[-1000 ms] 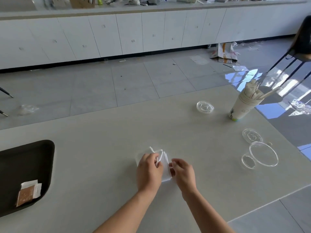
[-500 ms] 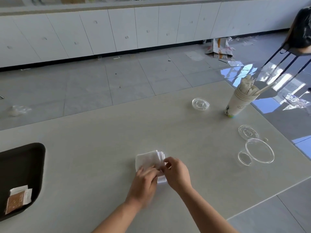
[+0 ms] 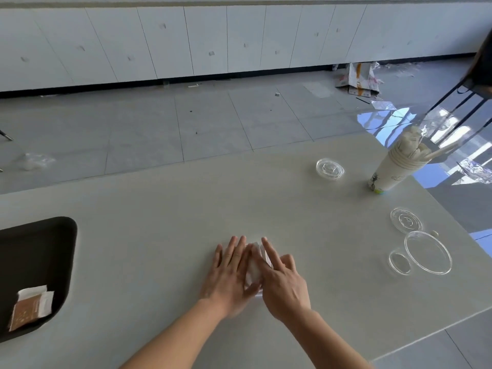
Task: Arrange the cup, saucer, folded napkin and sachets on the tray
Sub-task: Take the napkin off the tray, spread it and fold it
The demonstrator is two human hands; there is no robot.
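A folded white napkin (image 3: 254,265) lies on the pale table near its front edge, mostly hidden under my hands. My left hand (image 3: 230,275) lies flat on its left part with fingers spread. My right hand (image 3: 282,282) presses on its right part, fingers stretched forward. A black tray (image 3: 53,251) sits at the left edge and holds brown and white sachets (image 3: 30,306). A stack of paper cups (image 3: 394,169) with white pieces inside stands at the far right. A large clear round dish (image 3: 427,253) lies at the right.
Clear plastic lids lie on the table: a domed lid (image 3: 330,169) near the cups, a flat lid (image 3: 406,220) and a small lid (image 3: 400,263) beside the dish. The table's right edge drops to the floor. A chair (image 3: 476,83) stands at the far right.
My hands have gone from pinching and folding the napkin to lying flat on it with fingers stretched out. The view shifted slightly.
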